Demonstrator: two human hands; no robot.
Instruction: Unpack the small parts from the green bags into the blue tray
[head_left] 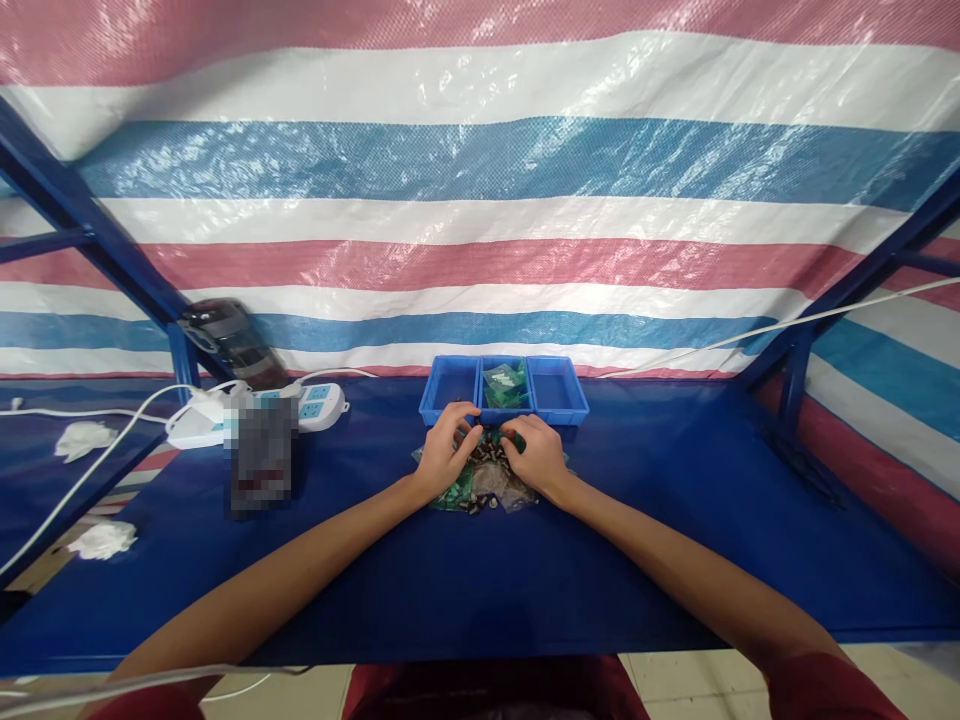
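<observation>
My left hand (448,452) is at the left side of a pile of small dark metal parts (491,450), its fingers curled near the front of the left blue bin (452,385). On the pile's right side is my right hand (534,452), with its fingertips bent down onto the parts. What either hand pinches, if anything, is too small to tell. Clear and green plastic bags (499,485) lie under and in front of the pile. Green bags with pale pieces (505,385) fill the middle bin, and the right bin (555,388) stands beside it.
On the blue table (487,590), a white power strip (325,408) with plugs and a blurred dark object (262,455) lie at the left. Behind them leans a dark bottle (238,342). Crumpled white tissues (103,540) lie far left. Blue frame posts flank the striped sheet (525,220).
</observation>
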